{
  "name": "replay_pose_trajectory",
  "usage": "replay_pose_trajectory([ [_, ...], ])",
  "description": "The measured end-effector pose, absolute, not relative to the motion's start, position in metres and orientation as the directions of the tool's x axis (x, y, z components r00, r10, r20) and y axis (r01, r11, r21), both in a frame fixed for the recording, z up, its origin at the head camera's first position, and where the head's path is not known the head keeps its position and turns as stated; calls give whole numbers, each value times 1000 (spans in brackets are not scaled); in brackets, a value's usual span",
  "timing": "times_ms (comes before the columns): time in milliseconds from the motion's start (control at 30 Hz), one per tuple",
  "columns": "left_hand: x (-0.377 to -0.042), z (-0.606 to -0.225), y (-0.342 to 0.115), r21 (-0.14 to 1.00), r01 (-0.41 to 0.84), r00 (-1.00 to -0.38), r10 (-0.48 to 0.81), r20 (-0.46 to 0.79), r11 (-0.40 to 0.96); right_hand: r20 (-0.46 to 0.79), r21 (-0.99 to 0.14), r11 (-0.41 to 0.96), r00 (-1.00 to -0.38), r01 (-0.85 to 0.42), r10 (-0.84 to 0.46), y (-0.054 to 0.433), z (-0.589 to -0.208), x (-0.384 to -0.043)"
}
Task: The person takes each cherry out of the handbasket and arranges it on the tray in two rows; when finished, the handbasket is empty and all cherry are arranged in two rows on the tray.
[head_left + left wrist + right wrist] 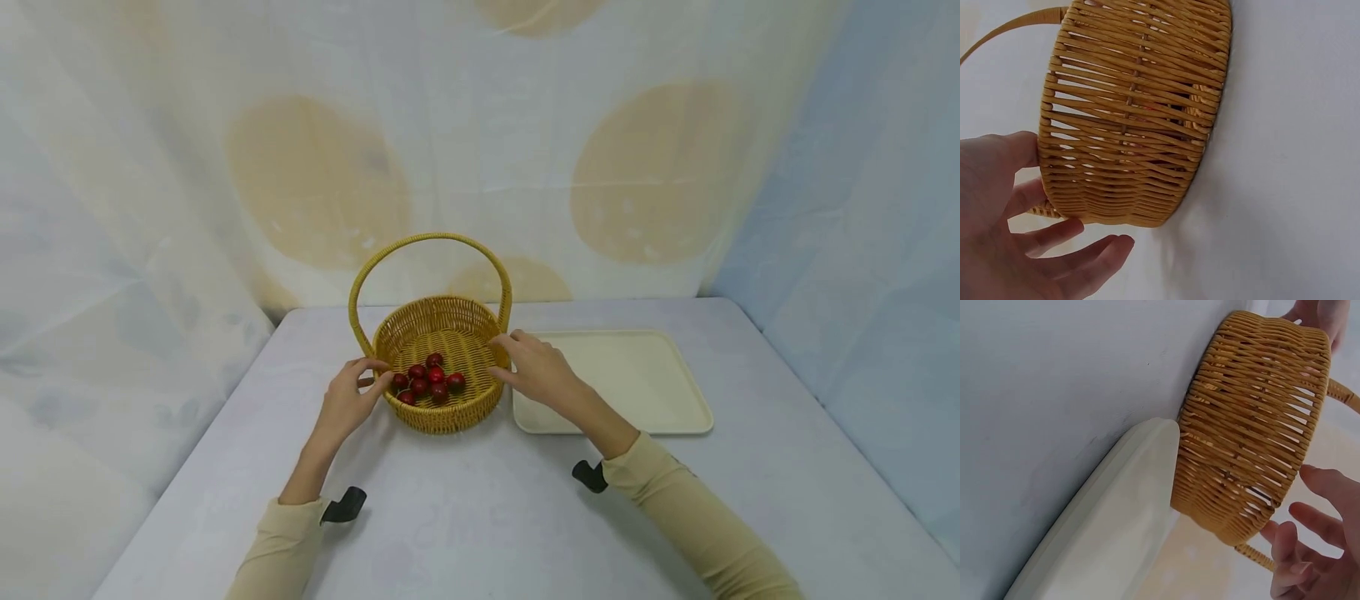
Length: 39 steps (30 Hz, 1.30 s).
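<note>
A round yellow-brown wicker basket (442, 419) with a tall arched handle stands on the table. Several dark red cherries (437, 375) lie together in its front left part. At the basket's left rim is my left hand (351, 398), its thumb tip right at the rim in the left wrist view and its other fingers (1094, 262) spread loosely outside the weave. My right hand (542, 371) is at the right rim, thumb and index finger apart. In the right wrist view its thumb tip meets the rim, and the fingers (1319, 525) are loosely bent beside the basket.
A cream rectangular tray (630, 375) lies just right of the basket, its left edge close against the basket's side. My right forearm crosses the tray's front left corner. Behind the table hangs a pale curtain (487, 167) with tan round patches.
</note>
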State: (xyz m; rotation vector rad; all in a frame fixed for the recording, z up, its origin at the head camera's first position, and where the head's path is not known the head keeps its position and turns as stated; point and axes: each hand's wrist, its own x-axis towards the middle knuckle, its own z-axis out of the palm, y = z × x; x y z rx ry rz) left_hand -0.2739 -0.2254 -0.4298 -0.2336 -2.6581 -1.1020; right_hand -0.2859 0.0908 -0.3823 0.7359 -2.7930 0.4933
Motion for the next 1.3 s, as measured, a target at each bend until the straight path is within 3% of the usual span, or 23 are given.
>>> replay_pose_trajectory([
  [533, -278, -438, -226, 782, 157, -984, 24, 179, 603, 233, -252, 724, -766, -642, -599, 58, -375, -307],
  [800, -277, -439, -226, 808, 149, -986, 23, 166, 570, 196, -323, 662, -732, -676, -652, 43, -389, -323],
  [1067, -277, -437, -227, 822, 150, -987, 29, 161, 550, 148, -417, 618, -721, -666, -677, 38, -399, -336],
  [1300, -277, -439, -228, 823, 133, -989, 23, 144, 552, 103, -408, 644, -734, -647, -671, 32, -401, -341],
])
